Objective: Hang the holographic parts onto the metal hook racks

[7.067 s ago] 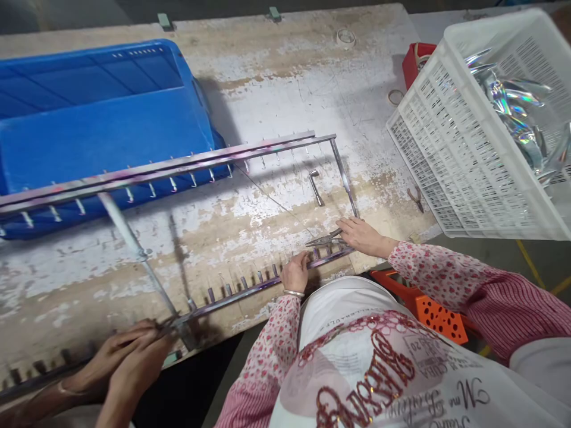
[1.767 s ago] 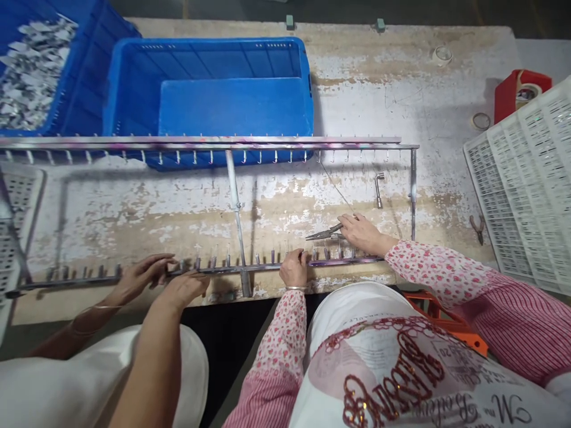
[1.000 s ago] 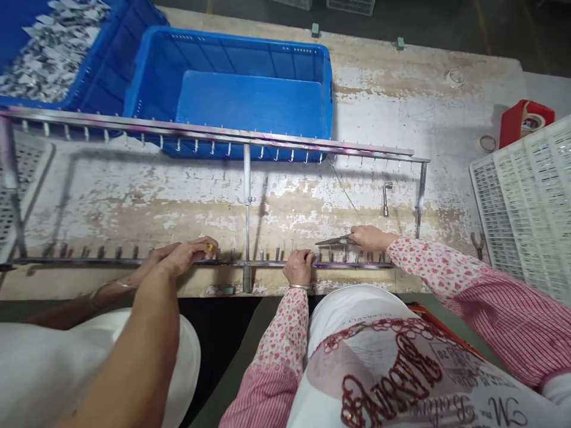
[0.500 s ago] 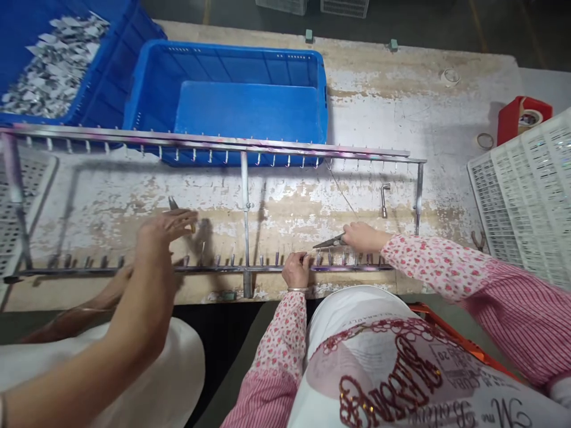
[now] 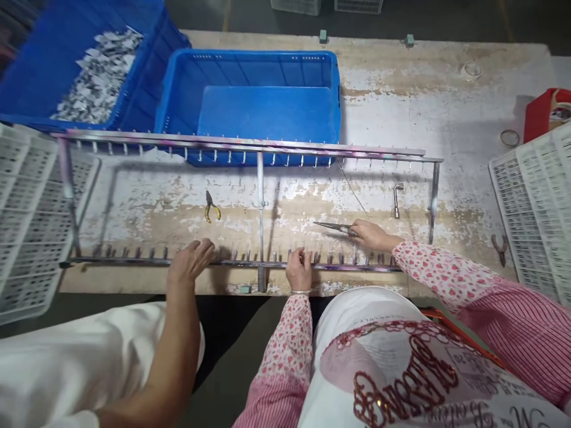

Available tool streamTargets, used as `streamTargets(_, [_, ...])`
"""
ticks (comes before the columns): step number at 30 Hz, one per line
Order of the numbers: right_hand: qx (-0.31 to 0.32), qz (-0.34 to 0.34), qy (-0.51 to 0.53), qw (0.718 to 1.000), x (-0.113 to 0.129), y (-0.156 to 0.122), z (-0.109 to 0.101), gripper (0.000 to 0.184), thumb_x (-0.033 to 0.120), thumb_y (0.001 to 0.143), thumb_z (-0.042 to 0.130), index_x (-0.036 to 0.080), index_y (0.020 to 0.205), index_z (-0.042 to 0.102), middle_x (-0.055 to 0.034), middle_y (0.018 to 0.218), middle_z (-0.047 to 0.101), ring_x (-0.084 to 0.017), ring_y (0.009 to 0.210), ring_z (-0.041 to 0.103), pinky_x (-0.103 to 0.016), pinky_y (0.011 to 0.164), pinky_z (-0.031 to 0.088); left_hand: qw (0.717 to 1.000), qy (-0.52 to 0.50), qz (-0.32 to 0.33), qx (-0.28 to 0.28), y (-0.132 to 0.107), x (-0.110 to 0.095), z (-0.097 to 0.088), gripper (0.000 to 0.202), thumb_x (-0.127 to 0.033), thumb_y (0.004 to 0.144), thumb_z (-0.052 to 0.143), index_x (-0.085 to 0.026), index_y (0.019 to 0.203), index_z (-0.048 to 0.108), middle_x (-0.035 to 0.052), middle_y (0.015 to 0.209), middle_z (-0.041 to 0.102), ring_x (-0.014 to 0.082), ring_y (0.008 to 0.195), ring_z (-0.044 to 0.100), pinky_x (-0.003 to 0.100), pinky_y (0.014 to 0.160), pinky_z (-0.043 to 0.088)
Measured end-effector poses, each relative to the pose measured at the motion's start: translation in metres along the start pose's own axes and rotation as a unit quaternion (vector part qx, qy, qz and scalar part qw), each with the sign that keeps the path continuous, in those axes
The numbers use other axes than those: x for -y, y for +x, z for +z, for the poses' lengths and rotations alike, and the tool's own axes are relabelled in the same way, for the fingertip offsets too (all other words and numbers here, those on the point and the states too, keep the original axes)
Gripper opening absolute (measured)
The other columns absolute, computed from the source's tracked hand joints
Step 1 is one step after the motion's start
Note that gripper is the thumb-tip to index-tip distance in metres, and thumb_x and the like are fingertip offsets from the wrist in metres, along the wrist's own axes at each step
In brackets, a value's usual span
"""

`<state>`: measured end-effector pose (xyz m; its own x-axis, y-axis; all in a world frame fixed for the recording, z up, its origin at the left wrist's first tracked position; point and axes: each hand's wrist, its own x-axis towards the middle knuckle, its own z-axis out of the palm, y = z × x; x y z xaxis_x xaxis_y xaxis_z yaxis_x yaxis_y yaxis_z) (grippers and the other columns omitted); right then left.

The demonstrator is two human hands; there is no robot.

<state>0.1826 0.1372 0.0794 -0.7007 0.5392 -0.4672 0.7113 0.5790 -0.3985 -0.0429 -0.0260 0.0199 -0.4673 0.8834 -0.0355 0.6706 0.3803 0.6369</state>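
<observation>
A long metal rack lies flat on the worn table, its near rail [image 5: 134, 260] set with short pegs and its far rail [image 5: 307, 147] with small hooks. My left hand [image 5: 300, 268] is closed round the near rail, just right of the rack's middle bar. My right hand [image 5: 373, 235] grips long-nose pliers [image 5: 333, 226], whose tips point left above the pegs. A co-worker's hand [image 5: 191, 261] rests on the same rail further left.
Yellow-handled pliers [image 5: 211, 208] lie on the table inside the frame. A bent socket wrench [image 5: 397, 199] and dark pliers [image 5: 499, 246] lie to the right. An empty blue crate [image 5: 250, 68], another blue crate with silvery pieces [image 5: 96, 77], and white baskets [image 5: 530, 202] [image 5: 31, 220] surround the rack.
The co-worker's hand set the yellow-handled pliers on the table and came back to the near rail. My own hands have stayed where they were; the view has shifted slightly.
</observation>
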Motion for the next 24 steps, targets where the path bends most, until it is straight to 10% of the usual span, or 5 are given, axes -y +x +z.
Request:
streamTargets(9, [-0.005, -0.039, -0.078, 0.996, 0.039, 0.012, 0.0, 0.02, 0.025, 0.092, 0.053, 0.014, 0.102, 0.067, -0.0128, 0.113, 0.06, -0.023, 0.102, 0.056, -0.031, 0.082, 0.039, 0.981, 0.148, -0.074, 0.104, 0.026, 0.03, -0.026, 0.028, -0.029, 0.092, 0.048, -0.017, 0.105, 0.07, 0.0117, 0.098, 0.071, 0.0237, 0.091, 0.063, 0.032, 0.08, 0.044])
streamTargets(24, [-0.051, -0.14, -0.261, 0.954, 0.075, 0.04, -0.022, 0.031, 0.008, 0.092, 0.037, 0.007, 0.091, 0.068, -0.0191, 0.098, 0.061, -0.027, 0.095, 0.051, -0.038, 0.077, 0.035, 0.997, 0.046, -0.018, 0.067, 0.022, 0.043, -0.029, 0.023, -0.031, 0.089, 0.055, -0.015, 0.092, 0.071, 0.0103, 0.087, 0.069, 0.0234, 0.084, 0.063, 0.035, 0.078, 0.047])
